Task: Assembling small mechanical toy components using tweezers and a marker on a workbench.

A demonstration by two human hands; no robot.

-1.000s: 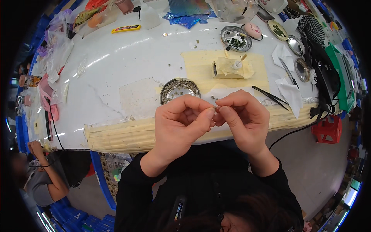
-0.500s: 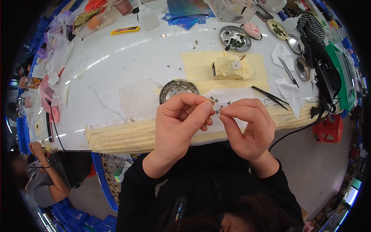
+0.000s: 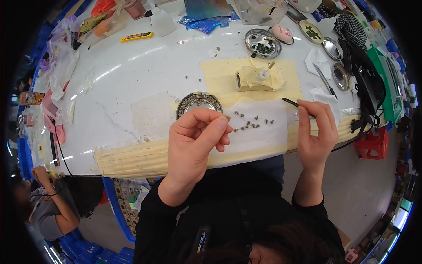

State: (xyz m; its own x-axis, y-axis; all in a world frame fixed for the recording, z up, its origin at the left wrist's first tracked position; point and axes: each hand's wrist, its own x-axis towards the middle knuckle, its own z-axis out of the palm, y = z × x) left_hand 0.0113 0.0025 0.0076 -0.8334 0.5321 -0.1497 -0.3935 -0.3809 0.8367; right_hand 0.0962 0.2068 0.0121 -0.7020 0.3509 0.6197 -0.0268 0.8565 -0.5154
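In the head view, the left hand (image 3: 191, 143) is raised over the near edge of the worktop (image 3: 118, 83), its wrist rising from a black sleeve and its back turned outward to the left. Thumb and forefinger meet at their tips, pointing right, while the other fingers curl underneath. This grip is together; whether a tiny piece sits between the tips is too small to tell.

The right hand (image 3: 317, 134) is well apart from it, farther right, with the forearm upright and the fingers pointing up and leftward. Its thumb and forefinger are at the black tweezers (image 3: 290, 102), whose one end sticks out past the fingertips to the left while the hand covers much of the rest. I cannot tell whether this grip is clamped on them or only touching.

Between the two hands, small dark pieces (image 3: 252, 125) lie scattered on a white sheet (image 3: 270, 141). Just behind the left hand stands a round metal dish (image 3: 200, 104) with many small bits in it. Beyond the sheet, a tape-covered block (image 3: 250, 83) carries a little white pot (image 3: 263, 75) with a stick in it. Farther back, a metal plate (image 3: 251, 40) holds dark green pieces. Near the right hand, a knife (image 3: 326, 83) lies partly on white paper.
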